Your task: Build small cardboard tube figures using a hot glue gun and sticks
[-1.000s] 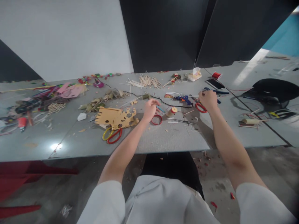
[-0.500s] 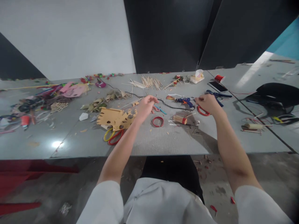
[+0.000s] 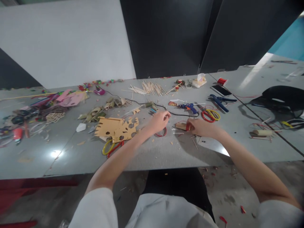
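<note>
My left hand (image 3: 159, 121) hovers over a red ring (image 3: 162, 133) on the grey table (image 3: 154, 152). Its fingers are curled in a pinch, and whatever they hold is too small to make out. My right hand (image 3: 201, 127) rests on the table just right of it. Its fingers are closed on the red-banded end of a small wooden spool (image 3: 180, 126) that lies on its side. Red and yellow scissors (image 3: 211, 114) lie beyond my right hand, apart from it.
A blue glue gun (image 3: 188, 107) with a black cable, blue pliers (image 3: 220, 101), a phone (image 3: 222, 90) and a stick pile (image 3: 150, 87) lie further back. A cardboard cutout (image 3: 117, 126) covers another pair of scissors (image 3: 111, 147) at left. Craft scraps crowd the far left.
My right hand left the red and yellow scissors and came in to the wooden spool. My left hand moved right, over the red ring. The camera dipped slightly.
</note>
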A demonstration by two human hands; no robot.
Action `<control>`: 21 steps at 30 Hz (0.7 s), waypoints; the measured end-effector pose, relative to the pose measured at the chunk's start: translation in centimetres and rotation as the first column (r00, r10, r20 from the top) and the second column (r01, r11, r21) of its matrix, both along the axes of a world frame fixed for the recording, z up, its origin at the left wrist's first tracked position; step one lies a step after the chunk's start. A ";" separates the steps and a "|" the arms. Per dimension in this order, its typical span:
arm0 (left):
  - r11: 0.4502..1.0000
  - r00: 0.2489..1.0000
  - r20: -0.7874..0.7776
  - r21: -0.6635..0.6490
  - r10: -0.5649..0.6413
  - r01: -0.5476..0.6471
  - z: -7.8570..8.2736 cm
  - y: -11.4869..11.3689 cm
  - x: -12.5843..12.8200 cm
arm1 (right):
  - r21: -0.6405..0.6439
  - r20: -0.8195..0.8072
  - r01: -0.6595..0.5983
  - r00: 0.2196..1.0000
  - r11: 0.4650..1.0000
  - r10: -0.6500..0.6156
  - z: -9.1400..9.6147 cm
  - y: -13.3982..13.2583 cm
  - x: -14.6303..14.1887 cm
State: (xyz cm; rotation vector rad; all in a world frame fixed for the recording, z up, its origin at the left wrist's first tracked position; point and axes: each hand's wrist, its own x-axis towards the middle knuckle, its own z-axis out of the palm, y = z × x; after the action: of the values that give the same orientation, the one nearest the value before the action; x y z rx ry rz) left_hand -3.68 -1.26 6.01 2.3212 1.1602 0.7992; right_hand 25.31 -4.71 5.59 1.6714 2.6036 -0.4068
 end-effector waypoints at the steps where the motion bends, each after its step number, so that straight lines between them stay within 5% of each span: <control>1: 1.000 1.000 0.003 -0.007 -0.002 0.002 -0.2 0.0 0.1 | 0.007 -0.017 -0.023 1.000 1.000 0.024 0.1 0.1 0.1; 11: 0.999 0.997 0.076 0.033 0.020 -0.023 -3.2 0.8 -0.5 | -0.146 -0.250 0.044 0.965 0.988 -0.080 4.8 3.3 -0.9; 17: 0.998 0.999 -0.033 -0.060 0.010 -0.012 -1.7 -2.4 -2.1 | -0.333 -0.222 0.015 0.970 0.943 -0.094 3.7 9.0 -1.1; 21: 0.998 0.976 -0.210 -0.015 0.061 -0.065 -1.2 -5.1 -5.6 | -0.349 -0.198 0.034 0.974 0.936 -0.110 3.1 10.8 -1.7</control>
State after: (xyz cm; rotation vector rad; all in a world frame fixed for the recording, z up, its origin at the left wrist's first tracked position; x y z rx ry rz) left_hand -9.31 -6.32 4.79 2.4062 1.3297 0.5696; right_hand 23.57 6.11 8.65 1.6825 2.4202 -1.0346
